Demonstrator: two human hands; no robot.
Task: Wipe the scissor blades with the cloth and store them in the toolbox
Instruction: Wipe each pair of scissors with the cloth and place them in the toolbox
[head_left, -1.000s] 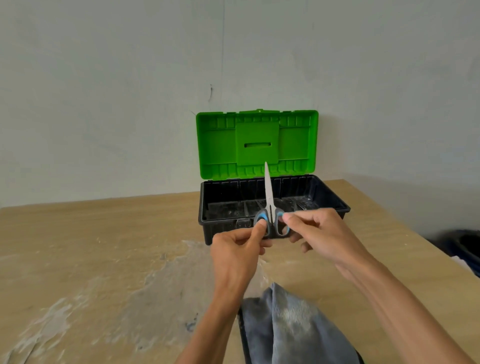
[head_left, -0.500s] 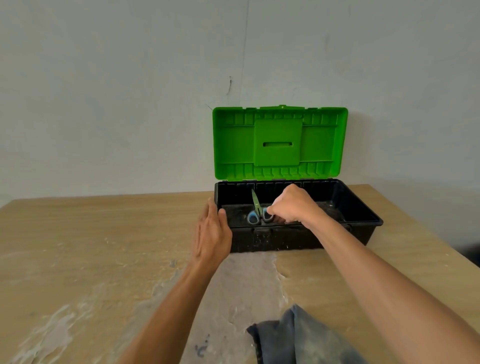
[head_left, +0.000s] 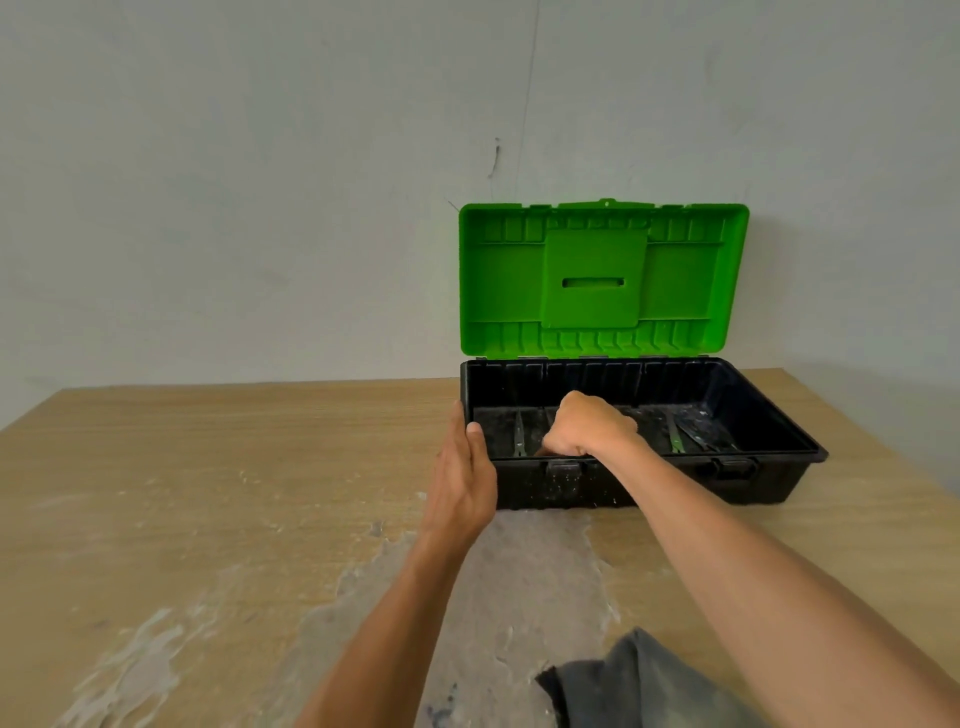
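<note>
Head view caught storing: right hand (head_left: 589, 428) curled inside the black-and-green plastic toolbox (head_left: 660, 483), grasp hidden; left hand (head_left: 462, 467) flat against it. Next, likely: release, withdraw.

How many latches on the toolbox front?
2. The left latch sits just below the right hand; the right latch is near the toolbox front's right end. None looks hidden.

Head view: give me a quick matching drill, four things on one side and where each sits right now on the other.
Things:
1. lid
2. left hand
3. right hand
4. cloth

Places:
A. on the table, at the near edge of the view
B. down inside the black toolbox base
C. raised upright, open
D. flat against that base's left end

Pairs: 1-C, 2-D, 3-B, 4-A.
</note>
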